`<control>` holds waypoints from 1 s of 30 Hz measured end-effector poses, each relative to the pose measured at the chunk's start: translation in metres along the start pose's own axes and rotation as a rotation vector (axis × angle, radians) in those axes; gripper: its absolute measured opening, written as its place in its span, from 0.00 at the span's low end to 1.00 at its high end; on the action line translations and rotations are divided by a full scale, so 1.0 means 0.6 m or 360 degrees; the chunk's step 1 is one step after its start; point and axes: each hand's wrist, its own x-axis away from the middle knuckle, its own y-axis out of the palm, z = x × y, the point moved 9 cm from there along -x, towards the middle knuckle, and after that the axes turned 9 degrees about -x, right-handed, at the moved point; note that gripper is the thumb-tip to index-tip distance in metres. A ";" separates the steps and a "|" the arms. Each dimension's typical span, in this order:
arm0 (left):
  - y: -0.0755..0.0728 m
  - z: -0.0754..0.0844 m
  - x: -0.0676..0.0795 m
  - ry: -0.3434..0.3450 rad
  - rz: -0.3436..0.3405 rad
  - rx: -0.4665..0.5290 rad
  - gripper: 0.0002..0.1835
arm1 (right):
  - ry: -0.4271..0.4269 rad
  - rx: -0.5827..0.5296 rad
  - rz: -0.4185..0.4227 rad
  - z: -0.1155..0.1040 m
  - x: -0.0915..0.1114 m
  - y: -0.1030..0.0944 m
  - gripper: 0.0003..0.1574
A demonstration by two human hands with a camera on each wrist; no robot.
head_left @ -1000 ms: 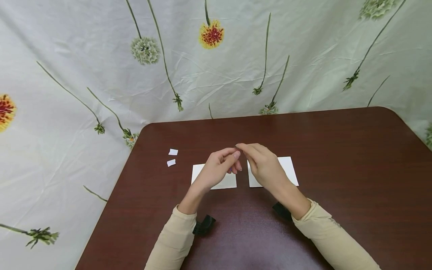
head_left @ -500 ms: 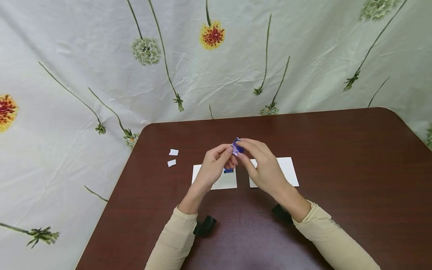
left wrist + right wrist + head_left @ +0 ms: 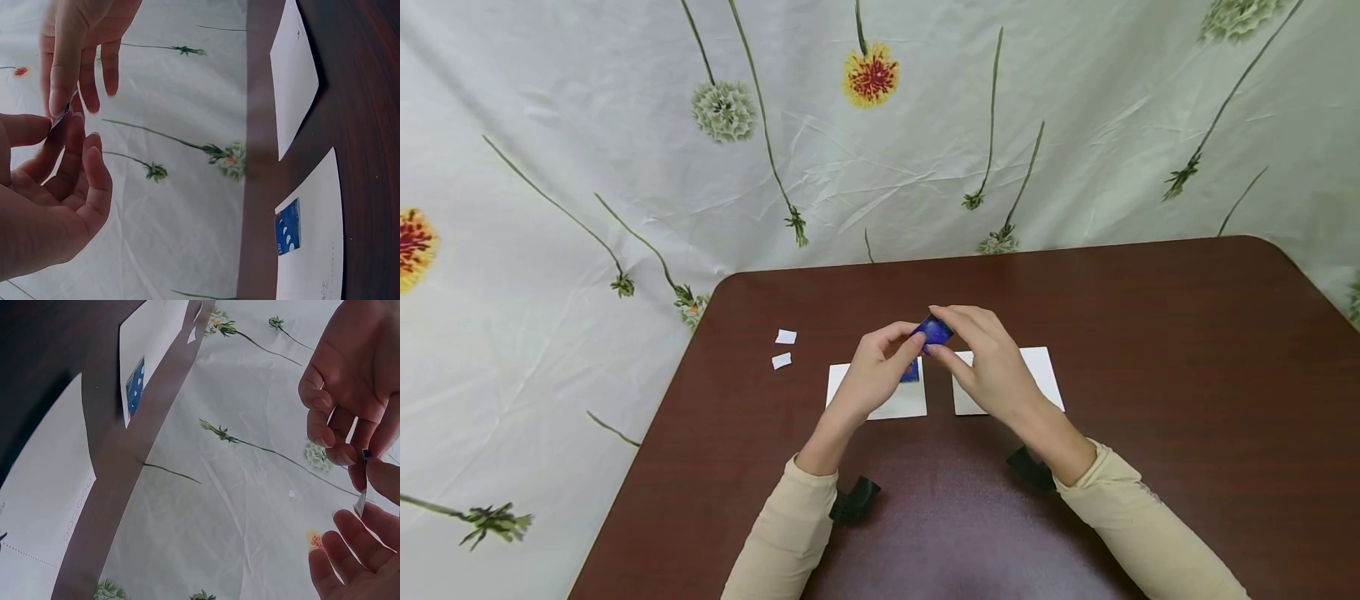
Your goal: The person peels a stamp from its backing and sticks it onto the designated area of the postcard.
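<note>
Held up over the table between both hands is a small blue postage stamp (image 3: 936, 330). My left hand (image 3: 880, 367) pinches its left edge between thumb and finger, the other fingers curled beneath. From the other side my right hand (image 3: 992, 367) holds it by the edges, index finger at the top and thumb below. In the wrist views the stamp shows nearly edge-on. Below the left hand lies a white envelope (image 3: 887, 407) with another blue stamp (image 3: 289, 228) on its corner. A second white envelope (image 3: 1037, 379) lies under the right hand, partly covered by it.
Two small white paper scraps (image 3: 783, 349) lie on the dark brown table (image 3: 1187, 375) left of the envelopes. A white cloth with printed flowers (image 3: 925, 150) hangs behind the table. Dark straps (image 3: 854, 502) sit at both wrists.
The stamp, hidden by the fingers at first, has come into view and been turned so its blue face shows. My right fingers have moved onto its edges; the envelopes and scraps stay put.
</note>
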 end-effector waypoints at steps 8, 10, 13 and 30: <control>0.001 0.005 -0.001 0.0054 -0.0027 -0.0077 0.09 | 0.0049 0.0010 -0.0040 0.009 -0.001 0.002 0.25; 0.002 0.004 -0.001 0.0041 -0.0030 -0.0078 0.09 | 0.0075 0.0015 -0.0035 0.011 -0.001 0.001 0.23; 0.005 0.001 0.000 -0.0006 -0.0047 -0.0043 0.10 | 0.0131 0.0030 -0.0014 0.014 0.000 -0.001 0.22; -0.001 -0.006 -0.002 -0.0052 0.0076 0.0082 0.15 | 0.0369 0.0084 -0.0076 0.034 0.002 -0.005 0.23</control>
